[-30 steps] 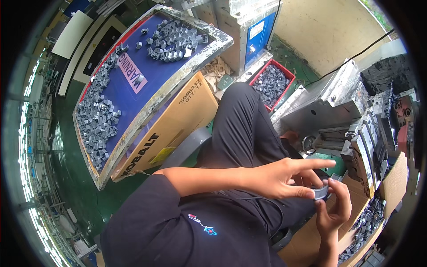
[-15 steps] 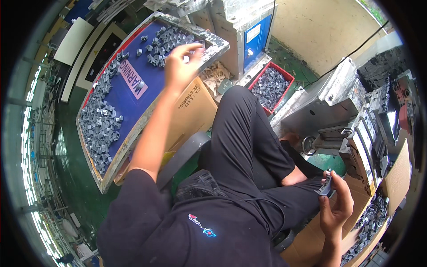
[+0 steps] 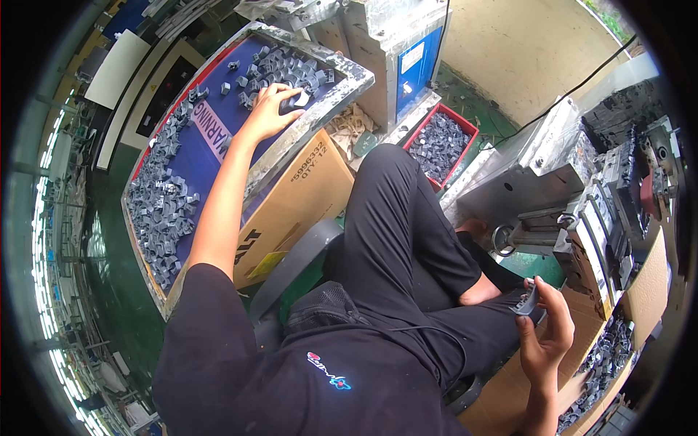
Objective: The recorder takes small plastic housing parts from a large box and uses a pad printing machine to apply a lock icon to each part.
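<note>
Over the top of the blue-lined table [image 3: 240,178], my left hand [image 3: 267,116] has thumb and fingers closed around a small dark grey moulded part [image 3: 291,103]. A pile of similar grey parts [image 3: 291,69] lies just beyond those fingers. Down at the right, above my thigh, my right hand [image 3: 549,330] pinches a curved grey part [image 3: 526,299] between thumb and fingers. Its inner side shows small ribs or teeth.
More grey parts [image 3: 163,211] cover the table's left side. A red bin [image 3: 474,138] full of small dark pieces stands ahead. An open cardboard box [image 3: 651,280] with grey parts is at my right, beside metal machinery [image 3: 523,185]. Another carton [image 3: 309,189] leans by the table.
My left hand has moved left and slightly down over the table, and a grey part now shows in its fingers. The right hand has barely shifted, its part slightly turned.
</note>
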A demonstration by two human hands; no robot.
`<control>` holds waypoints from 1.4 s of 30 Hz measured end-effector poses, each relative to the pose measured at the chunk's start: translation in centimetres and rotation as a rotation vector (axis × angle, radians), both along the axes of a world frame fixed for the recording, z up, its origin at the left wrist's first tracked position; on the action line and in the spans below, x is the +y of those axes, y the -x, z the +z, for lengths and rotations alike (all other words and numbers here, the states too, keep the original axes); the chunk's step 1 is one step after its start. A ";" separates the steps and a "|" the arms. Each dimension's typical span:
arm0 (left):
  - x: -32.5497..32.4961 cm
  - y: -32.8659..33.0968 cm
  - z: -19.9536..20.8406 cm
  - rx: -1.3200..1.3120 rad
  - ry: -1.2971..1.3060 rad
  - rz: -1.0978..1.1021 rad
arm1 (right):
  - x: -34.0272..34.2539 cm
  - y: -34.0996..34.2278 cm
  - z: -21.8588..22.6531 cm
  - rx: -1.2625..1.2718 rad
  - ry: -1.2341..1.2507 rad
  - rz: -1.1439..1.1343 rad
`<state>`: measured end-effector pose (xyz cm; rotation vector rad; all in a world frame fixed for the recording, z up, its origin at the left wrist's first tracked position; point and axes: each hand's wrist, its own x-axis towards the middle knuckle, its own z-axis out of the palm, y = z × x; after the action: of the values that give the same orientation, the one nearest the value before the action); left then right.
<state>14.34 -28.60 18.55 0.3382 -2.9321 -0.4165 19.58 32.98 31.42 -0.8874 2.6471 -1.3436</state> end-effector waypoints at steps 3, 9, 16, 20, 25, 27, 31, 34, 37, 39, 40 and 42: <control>0.4 0.7 0.2 0.011 -0.002 -0.007 | -0.1 -0.1 -0.1 0.007 0.000 0.004; 0.2 -1.1 0.7 0.266 0.042 -0.001 | -0.2 0.2 0.4 0.031 -0.011 0.033; 16.1 -2.8 10.4 0.662 -0.974 -0.133 | 0.4 0.4 0.2 0.113 0.023 0.061; 24.8 -4.6 11.4 0.262 -0.895 -0.522 | -0.4 1.0 -0.3 0.129 0.114 0.159; 32.4 -4.4 12.1 0.191 -0.815 -0.992 | -1.0 0.4 -0.5 0.185 0.194 0.240; 34.2 -4.0 11.4 0.198 -0.852 -1.011 | -1.1 0.1 -0.7 0.189 0.216 0.195; 36.4 -4.0 11.1 0.179 -0.937 -1.031 | -0.8 -0.3 -1.0 0.204 0.289 0.103; 36.7 -4.5 11.3 0.117 -0.968 -1.018 | -0.6 -0.2 -0.8 0.239 0.283 0.058; 36.8 -4.6 11.4 0.081 -0.921 -1.006 | -0.4 0.0 -0.4 0.232 0.257 0.025; 36.8 -4.7 11.4 0.072 -0.956 -1.023 | -0.3 0.0 -0.3 0.225 0.244 0.020; 36.8 -4.5 11.4 0.073 -0.953 -1.022 | -0.3 0.0 -0.5 0.237 0.262 0.021; 36.7 -4.3 11.4 0.062 -0.936 -1.059 | -0.3 0.0 -0.7 0.248 0.281 0.026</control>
<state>18.62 8.13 29.92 -1.1530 -2.3606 -1.8214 19.59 32.72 30.73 -1.1877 2.6458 -1.7342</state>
